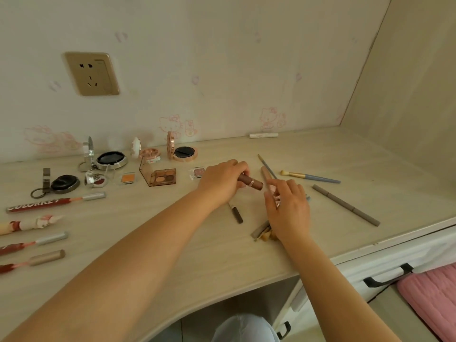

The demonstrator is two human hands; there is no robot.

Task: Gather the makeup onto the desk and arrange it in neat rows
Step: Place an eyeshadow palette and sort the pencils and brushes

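Left hand: the left hand (222,180) curled round a brown lipstick tube (250,181) with a rose-gold band, holding it lying sideways just above the surface (172,243); likely so it could be set down parallel to its neighbours.
Right hand: the right hand (287,208) lay over a loose bunch of pencils and brushes (261,233); something pink and metallic showed under the fingers, but whether they gripped it could not be told.
Sorted rows: open compacts (112,160) stood along the wall, an eyeshadow palette (162,177) and small pans in front of them; lip glosses (55,203) lay side by side at the left edge, caps pointing right.
Unsorted: a grey brow pencil (345,204), a gold-tipped brush (309,176) and a short brown pencil (236,213) lay at mixed angles near the hands; a white tube (263,135) sat apart by the wall.
Progress: roughly half arranged, judging by the layout.
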